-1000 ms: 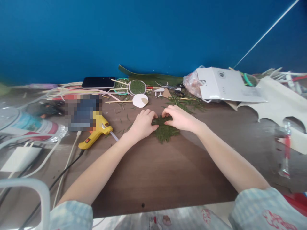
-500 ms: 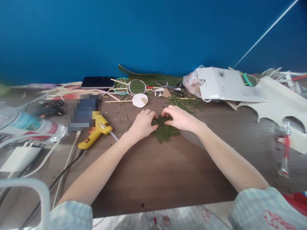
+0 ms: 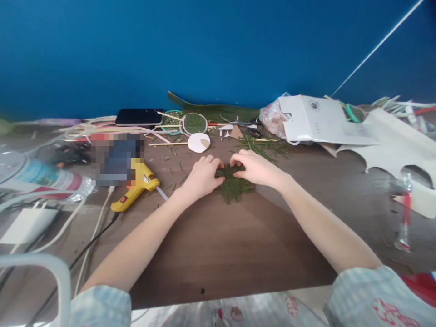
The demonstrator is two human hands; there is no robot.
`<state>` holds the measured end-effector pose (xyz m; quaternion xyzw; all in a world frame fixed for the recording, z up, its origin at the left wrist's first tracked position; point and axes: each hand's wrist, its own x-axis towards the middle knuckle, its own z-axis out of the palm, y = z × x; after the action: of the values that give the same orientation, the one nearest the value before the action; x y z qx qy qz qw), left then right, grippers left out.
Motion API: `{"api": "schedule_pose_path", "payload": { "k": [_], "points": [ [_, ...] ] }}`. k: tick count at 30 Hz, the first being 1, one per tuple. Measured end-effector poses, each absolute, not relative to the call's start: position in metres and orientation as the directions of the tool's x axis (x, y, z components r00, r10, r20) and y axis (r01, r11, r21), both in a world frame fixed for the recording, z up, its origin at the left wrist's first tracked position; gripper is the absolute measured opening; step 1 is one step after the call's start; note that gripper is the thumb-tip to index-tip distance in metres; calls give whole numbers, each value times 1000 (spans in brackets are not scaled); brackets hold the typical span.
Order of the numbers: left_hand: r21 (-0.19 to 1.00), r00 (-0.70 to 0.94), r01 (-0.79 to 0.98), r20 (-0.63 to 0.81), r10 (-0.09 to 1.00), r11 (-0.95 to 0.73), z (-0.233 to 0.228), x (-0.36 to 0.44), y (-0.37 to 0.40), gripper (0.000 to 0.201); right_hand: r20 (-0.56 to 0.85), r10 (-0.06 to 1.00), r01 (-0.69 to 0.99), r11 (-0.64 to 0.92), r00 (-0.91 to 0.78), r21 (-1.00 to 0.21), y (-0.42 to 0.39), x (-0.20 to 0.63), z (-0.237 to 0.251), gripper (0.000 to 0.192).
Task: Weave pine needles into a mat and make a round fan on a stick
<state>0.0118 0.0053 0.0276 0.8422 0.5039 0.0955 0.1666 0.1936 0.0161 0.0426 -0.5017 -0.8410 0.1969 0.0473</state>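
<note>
A flat clump of green needle-like clippings (image 3: 235,190) lies on the brown table in front of me. My left hand (image 3: 202,178) is at its left edge, thumb and fingers bent around the clippings. From the right, my right hand (image 3: 255,167) holds the upper right edge with curled fingers. What the fingertips press on under the clump is hidden. Just beyond the hands, more loose green clippings (image 3: 269,147) are scattered. A white paper disc on a stick (image 3: 198,142) rests behind my left hand.
Left of my arm lies a yellow glue gun (image 3: 136,185) with a black cord. Behind it are a dark phone (image 3: 139,116) and green-filled round fans (image 3: 194,123). Scissors (image 3: 255,131), a white box (image 3: 313,120) and cut cardboard (image 3: 402,141) lie toward the back right. A plastic bottle (image 3: 47,175) lies left.
</note>
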Motion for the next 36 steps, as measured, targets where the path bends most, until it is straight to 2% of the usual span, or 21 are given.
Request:
{"api": "schedule_pose_path", "payload": {
  "k": [14, 20, 30, 36],
  "points": [
    [372, 475, 818, -9, 880, -438, 27, 12, 5, 23, -116, 871, 844, 418, -478, -337, 16, 195, 40, 13],
    [370, 476, 819, -12, 880, -438, 27, 12, 5, 24, -126, 874, 841, 401, -470, -363, 16, 195, 40, 20],
    [371, 471, 822, -14, 882, -433, 26, 12, 6, 24, -113, 874, 842, 411, -473, -351, 17, 195, 39, 18],
    [369, 470, 823, -13, 883, -432, 26, 12, 6, 23, -127, 908, 892, 353, -399, -282, 15, 195, 42, 25]
  ]
}}
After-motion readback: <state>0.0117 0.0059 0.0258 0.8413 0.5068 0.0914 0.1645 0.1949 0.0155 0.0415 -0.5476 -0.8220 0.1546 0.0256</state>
